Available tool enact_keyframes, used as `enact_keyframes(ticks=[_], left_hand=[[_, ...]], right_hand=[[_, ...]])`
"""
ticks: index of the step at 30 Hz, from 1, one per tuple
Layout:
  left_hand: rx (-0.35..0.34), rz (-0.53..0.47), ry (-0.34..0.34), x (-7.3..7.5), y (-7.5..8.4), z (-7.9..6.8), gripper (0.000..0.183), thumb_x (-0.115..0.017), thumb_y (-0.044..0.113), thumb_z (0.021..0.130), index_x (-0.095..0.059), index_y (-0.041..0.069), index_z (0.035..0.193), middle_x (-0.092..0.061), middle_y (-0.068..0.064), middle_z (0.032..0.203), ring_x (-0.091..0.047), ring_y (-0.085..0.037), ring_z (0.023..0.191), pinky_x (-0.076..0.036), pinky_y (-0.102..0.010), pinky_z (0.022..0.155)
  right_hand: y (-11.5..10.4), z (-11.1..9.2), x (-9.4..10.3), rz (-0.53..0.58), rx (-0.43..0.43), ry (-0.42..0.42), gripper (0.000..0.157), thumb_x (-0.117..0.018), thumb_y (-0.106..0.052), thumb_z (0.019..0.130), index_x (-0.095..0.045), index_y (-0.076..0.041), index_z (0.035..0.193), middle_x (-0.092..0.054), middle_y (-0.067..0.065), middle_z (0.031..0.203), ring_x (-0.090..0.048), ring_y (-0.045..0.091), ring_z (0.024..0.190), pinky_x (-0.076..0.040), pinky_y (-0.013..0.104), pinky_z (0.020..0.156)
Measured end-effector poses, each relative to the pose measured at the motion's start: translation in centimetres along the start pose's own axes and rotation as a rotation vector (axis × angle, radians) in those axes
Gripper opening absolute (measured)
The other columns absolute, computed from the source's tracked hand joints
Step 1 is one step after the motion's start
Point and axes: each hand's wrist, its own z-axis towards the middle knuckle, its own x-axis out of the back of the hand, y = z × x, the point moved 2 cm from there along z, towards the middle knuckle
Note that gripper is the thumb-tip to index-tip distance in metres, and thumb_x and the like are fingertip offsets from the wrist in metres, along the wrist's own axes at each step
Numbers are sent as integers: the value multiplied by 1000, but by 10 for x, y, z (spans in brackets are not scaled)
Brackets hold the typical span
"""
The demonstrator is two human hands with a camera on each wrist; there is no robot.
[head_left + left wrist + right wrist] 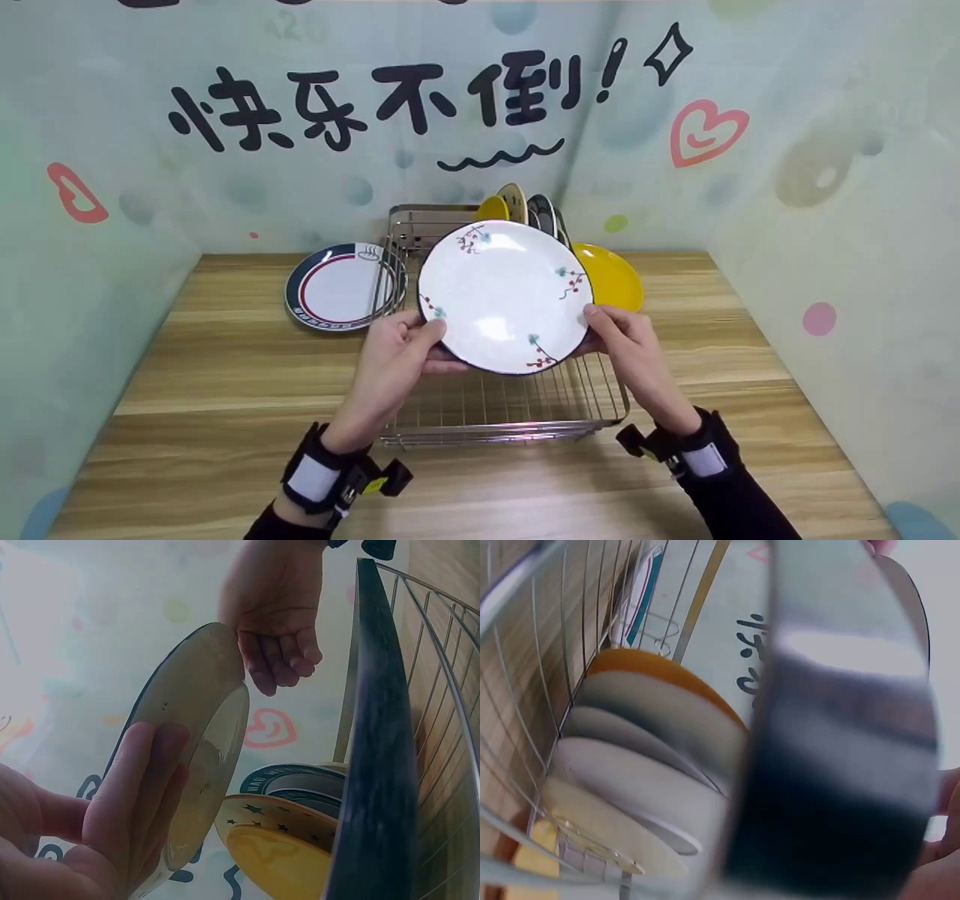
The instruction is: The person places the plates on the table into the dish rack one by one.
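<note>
A white plate [502, 292] with a dark rim and red-berry sprigs is held up over the wire dish rack [495, 427], its face tilted toward the head camera. My left hand [401, 349] grips its lower left edge, thumb on the face and fingers spread under the base. At the lower right edge, my right hand [630, 341] pinches it with the thumb on top. The left wrist view shows the underside of the plate [202, 750] and the right hand [277, 622] beyond it, fingers bent. Only part of the right hand [945, 847] enters the right wrist view.
Several plates [637, 757] stand on edge in the rack's back right part, a yellow one [277, 862] among them. A blue-rimmed white plate [337, 289] lies left of the rack; a yellow plate [611, 277] lies right. A blurred dark bar [832, 765] blocks much of the right wrist view.
</note>
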Motion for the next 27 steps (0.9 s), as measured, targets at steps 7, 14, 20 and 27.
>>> enact_keyframes(ticks=[7, 14, 20, 27], left_hand=[[-5, 34, 8, -1, -3, 1, 22, -51, -4, 98, -59, -16, 115, -66, -31, 102, -70, -38, 79, -59, -43, 70], [4, 67, 8, -3, -4, 1, 22, -52, -3, 98, -60, -14, 115, -68, -28, 101, -70, -37, 78, -59, -43, 70], [16, 59, -31, -5, -6, -1, 22, -50, -3, 98, -59, -15, 115, -67, -29, 100, -70, -37, 77, -59, -43, 69], [22, 66, -57, -8, -8, -1, 22, -50, -4, 98, -59, -16, 113, -68, -29, 99, -71, -37, 77, -60, -43, 68]], right_hand=[[0, 2, 2, 313, -141, -4, 37, -51, -15, 103, -53, 18, 120, -61, 27, 111, -66, 30, 93, -57, 44, 82], [1, 3, 7, 454, -226, -35, 39, -52, -14, 102, -48, 16, 127, -63, 27, 113, -65, 29, 95, -55, 42, 87], [2, 3, 8, 465, -268, -45, 36, -52, -12, 102, -52, 14, 126, -62, 21, 114, -63, 25, 91, -55, 35, 82], [3, 4, 8, 479, -270, -40, 35, -44, -8, 104, -49, 17, 129, -60, 21, 116, -62, 24, 92, -56, 33, 79]])
